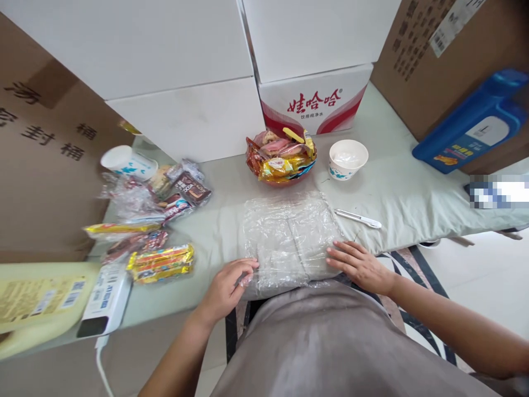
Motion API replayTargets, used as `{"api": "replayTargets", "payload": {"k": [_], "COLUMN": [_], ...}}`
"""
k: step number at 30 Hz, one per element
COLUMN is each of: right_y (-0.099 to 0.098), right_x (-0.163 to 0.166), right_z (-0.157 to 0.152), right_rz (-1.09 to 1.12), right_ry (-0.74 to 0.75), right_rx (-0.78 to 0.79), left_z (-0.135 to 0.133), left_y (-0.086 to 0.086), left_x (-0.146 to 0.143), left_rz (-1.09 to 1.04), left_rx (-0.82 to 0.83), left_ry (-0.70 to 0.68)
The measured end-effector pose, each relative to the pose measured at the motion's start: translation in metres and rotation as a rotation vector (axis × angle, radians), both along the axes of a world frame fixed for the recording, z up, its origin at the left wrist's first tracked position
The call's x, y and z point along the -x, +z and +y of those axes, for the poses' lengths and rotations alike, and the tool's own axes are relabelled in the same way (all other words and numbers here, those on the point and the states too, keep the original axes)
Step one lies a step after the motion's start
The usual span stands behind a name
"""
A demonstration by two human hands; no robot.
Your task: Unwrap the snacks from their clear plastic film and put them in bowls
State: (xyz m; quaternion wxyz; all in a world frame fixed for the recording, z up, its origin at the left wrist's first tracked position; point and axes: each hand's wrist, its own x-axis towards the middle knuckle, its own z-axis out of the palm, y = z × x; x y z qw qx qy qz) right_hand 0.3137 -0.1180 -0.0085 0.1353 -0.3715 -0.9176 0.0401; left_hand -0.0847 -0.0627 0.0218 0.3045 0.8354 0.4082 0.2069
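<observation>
A sheet of clear cling film (291, 240), wrinkled and roughly square, lies spread on the cloth-covered surface right in front of me. My left hand (229, 286) is at its lower left edge, fingers curled, with a bit of the film between thumb and fingertips. At the right edge of the film, my right hand (361, 267) rests palm down with fingers stretched out and spread. Just beyond that hand lies a white utility knife (357, 218). Behind the film stands a bowl (281, 179) heaped with wrapped snacks, beside a paper cup (347, 160) with clear plastic in it.
Several packaged snacks (161, 264) and a tipped paper cup (130, 162) lie at left. Near them are a power strip (105, 300) and a yellow jug (41, 303). White boxes (185, 121) line the back; a blue bottle (471, 127) leans against a carton (446, 71) at right.
</observation>
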Motion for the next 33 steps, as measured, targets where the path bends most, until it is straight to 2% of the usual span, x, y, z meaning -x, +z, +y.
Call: {"api": "replayTargets", "payload": {"k": [2,4,6,8,10,14,16,20,23,28,33], "right_y": [-0.001,0.007,0.017,0.026,0.03,0.024,0.02,0.017,0.017,0.017,0.017], "right_x": [0.001,0.004,0.009,0.015,0.022,0.039,0.048,0.062,0.065,0.064,0.065], "right_z": [-0.002,-0.001,0.002,0.008,0.017,0.047,0.063,0.079,0.079,0.078,0.08], "right_rz": [0.077,0.207,0.369,0.5,0.579,0.69,0.656,0.315,0.156,0.105,0.035], "right_ry": [-0.042,-0.038,-0.022,-0.068,-0.201,-0.514,-0.619,-0.736,-0.747,-0.728,-0.694], "right_rx": [-0.03,-0.004,0.095,0.23,0.325,0.386,0.389,0.292,0.236,0.218,0.181], "left_z": [-0.002,-0.005,-0.005,-0.003,0.005,0.028,0.039,0.051,0.051,0.05,0.061], "left_y": [0.002,0.008,0.016,0.023,0.025,0.015,0.005,-0.012,-0.019,-0.02,-0.019], "left_x": [0.0,0.0,-0.001,-0.002,-0.003,-0.009,-0.014,-0.025,-0.029,-0.028,-0.025], "left_rz": [-0.001,0.006,0.018,0.029,0.038,0.07,0.108,0.232,0.26,0.252,0.263], "left_rx": [0.032,0.087,0.187,0.283,0.292,0.128,0.042,-0.083,-0.142,-0.178,-0.202], "left_ry": [0.017,0.04,0.064,0.111,0.22,0.52,0.64,0.788,0.808,0.809,0.812]}}
